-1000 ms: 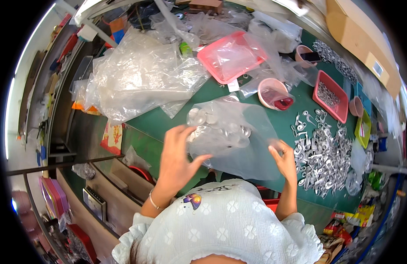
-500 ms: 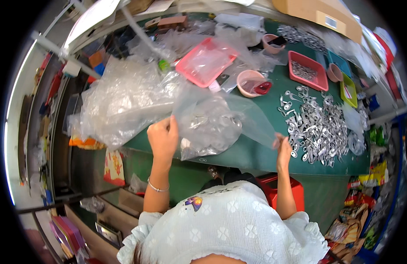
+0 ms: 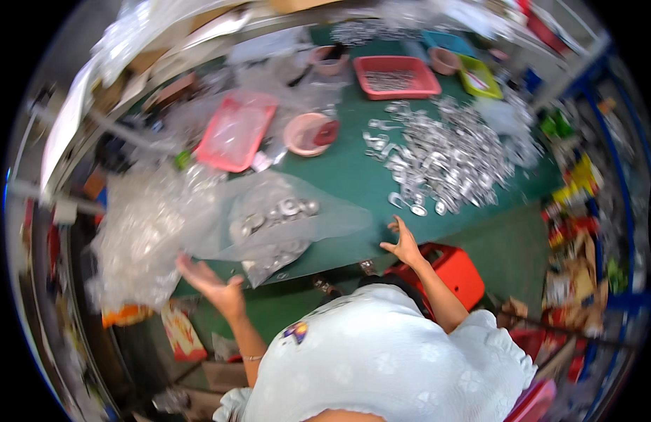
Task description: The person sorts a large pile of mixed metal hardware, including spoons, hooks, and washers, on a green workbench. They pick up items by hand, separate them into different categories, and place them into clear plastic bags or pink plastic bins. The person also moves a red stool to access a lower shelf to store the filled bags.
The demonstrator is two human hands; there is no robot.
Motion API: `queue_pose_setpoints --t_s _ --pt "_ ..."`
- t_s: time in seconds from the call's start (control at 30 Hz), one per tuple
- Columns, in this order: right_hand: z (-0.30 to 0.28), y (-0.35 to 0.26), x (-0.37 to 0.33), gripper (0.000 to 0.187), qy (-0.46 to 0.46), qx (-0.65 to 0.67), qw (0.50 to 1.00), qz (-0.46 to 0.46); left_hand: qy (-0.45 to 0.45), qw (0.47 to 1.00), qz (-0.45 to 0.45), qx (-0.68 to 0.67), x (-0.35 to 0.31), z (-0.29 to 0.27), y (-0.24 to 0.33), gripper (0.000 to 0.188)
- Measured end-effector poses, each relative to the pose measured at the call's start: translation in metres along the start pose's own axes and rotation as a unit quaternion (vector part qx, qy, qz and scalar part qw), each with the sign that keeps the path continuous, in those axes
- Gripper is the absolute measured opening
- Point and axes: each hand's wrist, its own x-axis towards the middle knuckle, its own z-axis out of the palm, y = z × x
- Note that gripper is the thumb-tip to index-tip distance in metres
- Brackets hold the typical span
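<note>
Clear bag (image 3: pixel 336 218) of round metal pieces (image 3: pixel 289 207) at near edge of green tabletop (image 3: pixel 353 165), between left hand (image 3: pixel 214 287) and right hand (image 3: pixel 406 247).
Fingers of both apart; left hand's contact with bag unclear. Crumpled plastic (image 3: pixel 135 235) crowding the left. Beyond: pink tray (image 3: pixel 222 164) holding clear film (image 3: pixel 237 130), peach bowl (image 3: pixel 295 141) with red item (image 3: pixel 326 132), coral tray (image 3: pixel 399 94) of small parts (image 3: pixel 390 79); metal heap (image 3: pixel 452 158) at right.

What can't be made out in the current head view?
All in the head view:
- Left hand: motion blur; can't tell if its fingertips touch the clear bag.
- Metal pieces in that bag: cloudy film and blur hide their count.
- Heap of metal parts: upper ones cover lower ones.
- Red stool: right forearm hides part.
</note>
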Motion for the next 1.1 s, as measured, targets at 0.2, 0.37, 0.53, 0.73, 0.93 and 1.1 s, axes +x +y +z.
queue_pose_setpoints --t_s 0.2,0.37,0.53,0.73,0.93,1.1 --pt "0.06 -0.116 0.086 0.105 -0.115 -0.026 0.966 -0.228 -0.084 0.983 -0.112 0.117 -0.026 0.018 -0.098 0.125" --pt "0.171 -0.124 0.132 0.05 -0.125 0.211 0.96 -0.137 -0.08 0.957 -0.279 0.023 -0.002 0.039 -0.123 0.054" --pt "0.192 -0.148 0.129 0.024 0.006 0.465 0.885 -0.024 0.014 0.975 -0.214 -0.054 -0.002 0.074 -0.107 0.024" --pt "0.177 -0.21 0.111 0.022 0.059 0.501 0.863 0.026 0.074 0.974 -0.204 -0.062 0.009 0.054 -0.068 0.022" --pt "0.141 -0.232 0.109 0.025 -0.063 0.374 0.924 0.048 0.139 0.98 -0.13 -0.065 0.022 0.037 -0.058 0.019" --pt "0.13 -0.252 0.099 0.042 -0.109 0.429 0.897 -0.007 0.167 0.972 -0.134 -0.095 0.022 0.021 -0.031 0.021"
